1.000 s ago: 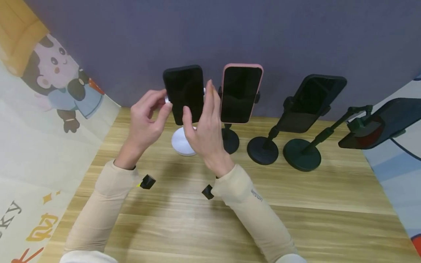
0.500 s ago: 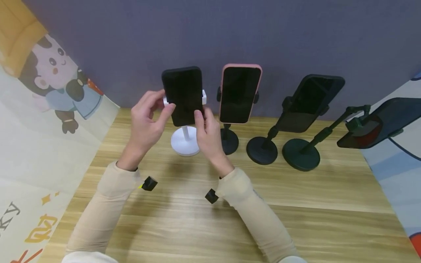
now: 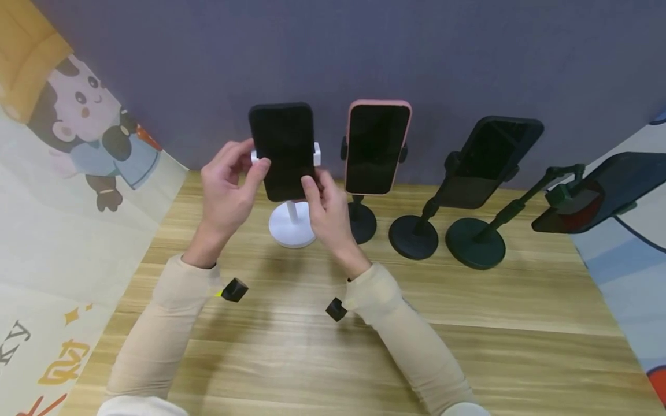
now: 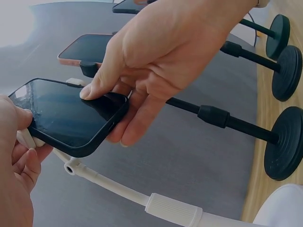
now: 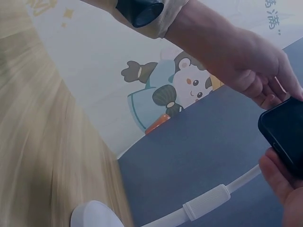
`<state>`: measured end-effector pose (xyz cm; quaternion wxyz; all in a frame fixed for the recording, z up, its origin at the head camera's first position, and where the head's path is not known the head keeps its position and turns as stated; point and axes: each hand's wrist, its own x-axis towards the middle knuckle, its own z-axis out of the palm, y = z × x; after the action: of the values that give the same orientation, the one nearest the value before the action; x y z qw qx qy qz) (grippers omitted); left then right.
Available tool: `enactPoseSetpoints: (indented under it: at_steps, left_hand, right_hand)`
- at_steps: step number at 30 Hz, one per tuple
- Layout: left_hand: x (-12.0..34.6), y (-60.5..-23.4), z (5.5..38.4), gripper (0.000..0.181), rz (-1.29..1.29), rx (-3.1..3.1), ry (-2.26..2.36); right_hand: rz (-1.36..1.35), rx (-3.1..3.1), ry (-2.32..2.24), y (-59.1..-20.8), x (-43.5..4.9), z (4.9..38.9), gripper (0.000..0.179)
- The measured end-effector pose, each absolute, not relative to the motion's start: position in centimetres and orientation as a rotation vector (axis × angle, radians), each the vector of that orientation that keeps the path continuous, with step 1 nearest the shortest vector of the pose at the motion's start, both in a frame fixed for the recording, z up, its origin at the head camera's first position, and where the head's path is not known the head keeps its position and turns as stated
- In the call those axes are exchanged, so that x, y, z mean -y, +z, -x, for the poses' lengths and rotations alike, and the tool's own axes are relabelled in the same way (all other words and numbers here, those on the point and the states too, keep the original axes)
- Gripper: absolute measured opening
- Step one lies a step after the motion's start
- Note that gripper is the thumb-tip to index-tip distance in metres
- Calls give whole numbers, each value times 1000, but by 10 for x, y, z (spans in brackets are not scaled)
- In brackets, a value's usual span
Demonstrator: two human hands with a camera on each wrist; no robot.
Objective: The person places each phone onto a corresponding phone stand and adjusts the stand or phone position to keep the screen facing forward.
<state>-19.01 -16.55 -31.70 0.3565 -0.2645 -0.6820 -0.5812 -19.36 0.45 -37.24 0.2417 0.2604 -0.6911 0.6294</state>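
Observation:
A black-cased phone (image 3: 285, 150) sits in the clamp (image 3: 317, 153) of a white phone stand (image 3: 291, 234), its dark screen facing me. My left hand (image 3: 226, 193) pinches the phone's left side at the clamp, thumb over the screen edge and fingers behind. With my right hand (image 3: 332, 216) I grip the lower right corner. The left wrist view shows the right thumb flat on the phone's screen (image 4: 61, 113) and the other fingers underneath. Only an end of the phone (image 5: 284, 125) enters the right wrist view, where the stand's white pole (image 5: 206, 201) slants below it.
Just right stands a pink-cased phone (image 3: 378, 147) on a black stand. Further right are a tilted dark phone (image 3: 489, 162) on another black stand and a phone (image 3: 609, 193) on a dark green jointed stand (image 3: 476, 245). A grey panel (image 3: 208, 69) rises behind the wooden table (image 3: 291, 358).
My right hand, earlier raised with straight fingers beside the phone, has come down and taken hold of its lower right corner. The phone has shifted slightly left; the left hand keeps its grip.

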Motion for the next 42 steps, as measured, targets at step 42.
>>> enactPoseSetpoints:
  at_steps: [42]
  left_hand:
    - [158,-350,174,46,548,1780,-1506]
  right_hand:
    - [-841,2522,1588,-413,-66,175,25]
